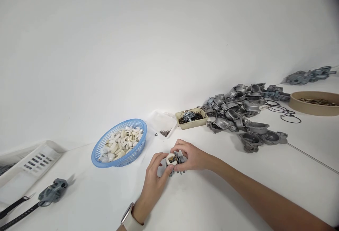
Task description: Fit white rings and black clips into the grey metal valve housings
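Note:
Both my hands meet over a small grey metal part (174, 160) with a white piece and brass bits on top, resting low on the white table (212, 195). My left hand (155, 178) pinches it from the left with thumb and fingers. My right hand (189, 157) curls round it from the right, fingers closed on it. A watch sits on my left wrist.
A blue basket (119, 143) of white curved pieces stands left of the hands. Behind are a clear bag with tiny dark parts (164, 125), a beige tray (191, 118), a pile of grey metal castings (241, 114), black rings (287, 116), a tan bowl (314, 103), a white crate (29, 160) and pliers (39, 201).

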`<action>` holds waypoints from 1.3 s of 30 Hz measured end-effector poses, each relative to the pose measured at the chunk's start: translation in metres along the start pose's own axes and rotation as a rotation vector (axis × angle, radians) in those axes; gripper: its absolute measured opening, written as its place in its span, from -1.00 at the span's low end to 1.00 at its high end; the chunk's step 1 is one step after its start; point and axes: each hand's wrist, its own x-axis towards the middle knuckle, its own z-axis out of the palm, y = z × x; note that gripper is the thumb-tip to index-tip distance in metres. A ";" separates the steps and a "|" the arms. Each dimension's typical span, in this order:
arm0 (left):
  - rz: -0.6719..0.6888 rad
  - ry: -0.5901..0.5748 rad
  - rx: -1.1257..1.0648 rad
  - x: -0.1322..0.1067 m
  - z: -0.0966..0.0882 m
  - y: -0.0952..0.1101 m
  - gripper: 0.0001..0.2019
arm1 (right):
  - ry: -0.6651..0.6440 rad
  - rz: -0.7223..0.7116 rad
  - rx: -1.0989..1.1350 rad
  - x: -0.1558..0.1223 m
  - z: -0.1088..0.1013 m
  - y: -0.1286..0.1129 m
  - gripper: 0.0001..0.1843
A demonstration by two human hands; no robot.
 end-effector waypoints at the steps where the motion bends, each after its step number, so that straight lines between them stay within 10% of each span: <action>1: 0.001 -0.001 -0.001 0.000 0.000 0.000 -0.71 | 0.000 0.003 0.008 0.000 0.001 0.000 -0.56; 39: -0.024 -0.085 0.062 0.001 -0.006 0.012 -0.64 | 0.090 -0.003 0.034 0.002 0.002 -0.001 -0.65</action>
